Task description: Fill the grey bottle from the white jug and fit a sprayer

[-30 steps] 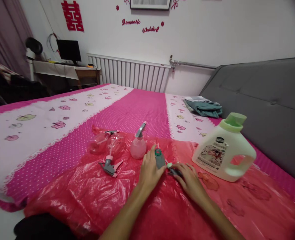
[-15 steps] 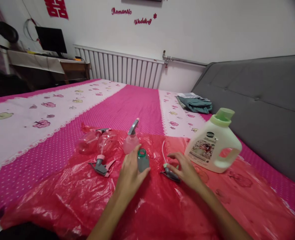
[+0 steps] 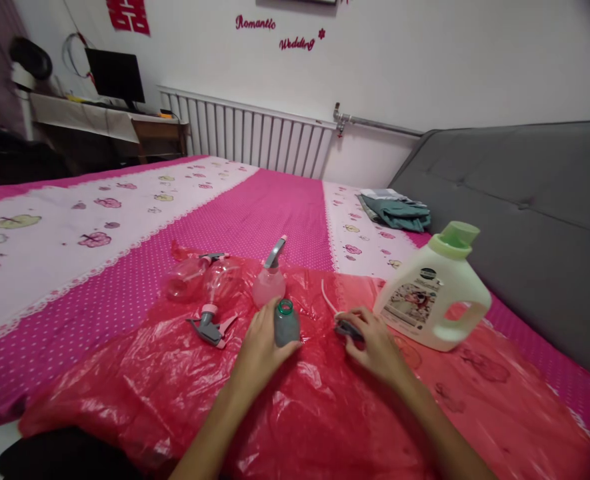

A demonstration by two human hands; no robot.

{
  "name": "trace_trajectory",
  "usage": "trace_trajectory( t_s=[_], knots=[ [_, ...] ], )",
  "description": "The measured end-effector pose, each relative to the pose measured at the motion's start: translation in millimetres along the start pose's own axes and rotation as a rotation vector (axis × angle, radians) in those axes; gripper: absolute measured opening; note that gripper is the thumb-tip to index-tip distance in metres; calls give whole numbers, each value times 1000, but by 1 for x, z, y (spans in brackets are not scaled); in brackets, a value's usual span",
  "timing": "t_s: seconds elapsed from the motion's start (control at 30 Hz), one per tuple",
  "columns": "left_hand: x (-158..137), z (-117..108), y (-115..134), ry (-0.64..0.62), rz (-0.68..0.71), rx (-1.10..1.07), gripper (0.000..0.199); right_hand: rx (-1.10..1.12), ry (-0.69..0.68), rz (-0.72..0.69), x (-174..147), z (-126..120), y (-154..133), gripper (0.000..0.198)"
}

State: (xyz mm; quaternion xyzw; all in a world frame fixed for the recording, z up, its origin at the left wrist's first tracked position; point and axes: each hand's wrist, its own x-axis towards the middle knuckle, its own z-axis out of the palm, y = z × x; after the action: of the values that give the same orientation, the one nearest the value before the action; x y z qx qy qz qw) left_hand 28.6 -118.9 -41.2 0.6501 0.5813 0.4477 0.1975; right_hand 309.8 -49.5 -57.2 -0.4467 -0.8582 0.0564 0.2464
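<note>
My left hand [image 3: 261, 338] wraps round a small green see-through bottle [image 3: 287, 327], upright and without a top, on a red plastic sheet [image 3: 295, 413]. My right hand [image 3: 375, 341] has its fingers closed on a grey spray head [image 3: 347, 328], whose thin white tube [image 3: 329, 297] points up and away. Just beyond my left hand stands a pink spray bottle [image 3: 269, 287] with its grey-and-pink head on. A second spray head [image 3: 211, 325], grey and pink, lies on the sheet to the left, beside clear pinkish bottles [image 3: 223, 280] lying down.
A large cream jug [image 3: 432, 297] with a green cap stands right of my right hand. Folded cloths [image 3: 395, 208] lie farther back near the grey headboard [image 3: 519, 200]. The sheet covers part of a pink patterned bed [image 3: 275, 207].
My right hand has closed on the spray head, which was on the sheet under its spread fingers. My left hand still holds the green bottle. The view has shifted slightly.
</note>
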Motion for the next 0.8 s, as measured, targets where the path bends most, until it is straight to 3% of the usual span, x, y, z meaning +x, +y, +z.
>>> trace_trajectory(
  t_s=[0.17,0.37,0.47,0.57,0.67,0.8],
  knots=[
    [-2,3,3,-3,12,4,68,121,303,-42,26,-29,-7,61],
    [-6,5,6,-12,18,14,66,235,592,-20,64,-93,-30,60],
    [-8,3,8,-25,17,24,64,307,642,-29,83,-125,-48,49],
    [-9,1,11,-27,16,42,63,371,591,-72,99,-143,-65,44],
    [-9,0,13,-26,22,61,63,419,533,-104,107,-144,-74,41],
    [-8,2,15,-36,27,79,64,492,593,-108,105,-134,-80,35]
  ],
)
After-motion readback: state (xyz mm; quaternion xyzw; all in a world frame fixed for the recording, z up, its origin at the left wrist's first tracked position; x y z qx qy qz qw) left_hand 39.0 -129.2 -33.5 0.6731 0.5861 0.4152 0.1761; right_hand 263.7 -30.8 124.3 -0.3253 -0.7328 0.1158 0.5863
